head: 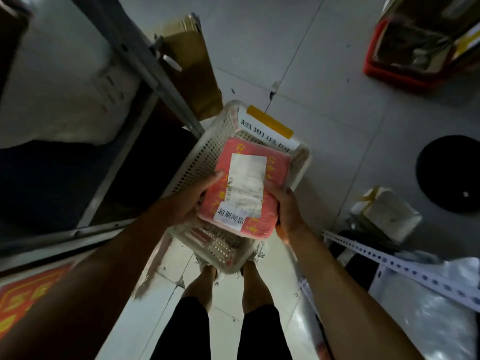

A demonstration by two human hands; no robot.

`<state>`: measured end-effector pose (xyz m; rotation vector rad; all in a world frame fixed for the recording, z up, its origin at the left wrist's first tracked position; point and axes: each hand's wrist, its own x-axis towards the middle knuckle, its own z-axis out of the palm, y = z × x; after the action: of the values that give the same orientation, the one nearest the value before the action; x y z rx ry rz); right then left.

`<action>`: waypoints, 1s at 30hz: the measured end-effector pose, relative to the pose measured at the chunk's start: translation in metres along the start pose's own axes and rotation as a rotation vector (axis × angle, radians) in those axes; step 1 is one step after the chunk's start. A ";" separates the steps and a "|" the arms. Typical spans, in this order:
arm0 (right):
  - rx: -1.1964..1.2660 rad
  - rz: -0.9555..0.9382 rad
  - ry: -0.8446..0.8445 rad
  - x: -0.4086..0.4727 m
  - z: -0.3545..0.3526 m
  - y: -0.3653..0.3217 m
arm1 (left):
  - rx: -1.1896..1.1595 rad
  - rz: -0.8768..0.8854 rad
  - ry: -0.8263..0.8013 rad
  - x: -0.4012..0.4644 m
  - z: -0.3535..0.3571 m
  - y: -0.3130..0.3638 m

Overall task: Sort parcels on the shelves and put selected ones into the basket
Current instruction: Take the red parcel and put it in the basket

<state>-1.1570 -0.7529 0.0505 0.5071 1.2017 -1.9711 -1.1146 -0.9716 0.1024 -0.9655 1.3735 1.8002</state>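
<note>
While over the white basket [207,152], red parcel [244,188] held.
Left hand [187,201] and right hand [288,206] each grip one side.

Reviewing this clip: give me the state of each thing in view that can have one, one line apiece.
Red parcel: held over the basket by both hands, label up.
Left hand: grips the parcel's left edge.
Right hand: grips the parcel's right edge.
Basket: on the floor, open-topped, contents mostly hidden by the parcel.
Red crate: on the floor, filled.
Cardboard box: leaning by the shelf post.
</note>
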 end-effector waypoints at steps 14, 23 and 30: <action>-0.088 0.072 0.188 0.353 -0.116 0.145 | -0.014 0.144 0.222 0.369 -0.098 -0.074; -0.401 0.292 0.081 0.481 -0.129 0.174 | -0.331 0.158 0.500 0.528 -0.127 -0.102; -0.634 0.209 0.144 0.453 -0.123 0.179 | -0.404 0.165 0.406 0.511 -0.116 -0.109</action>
<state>-1.3120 -0.8740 -0.4114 0.4216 1.6935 -1.2966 -1.2619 -1.0234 -0.4098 -1.5374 1.3796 2.1389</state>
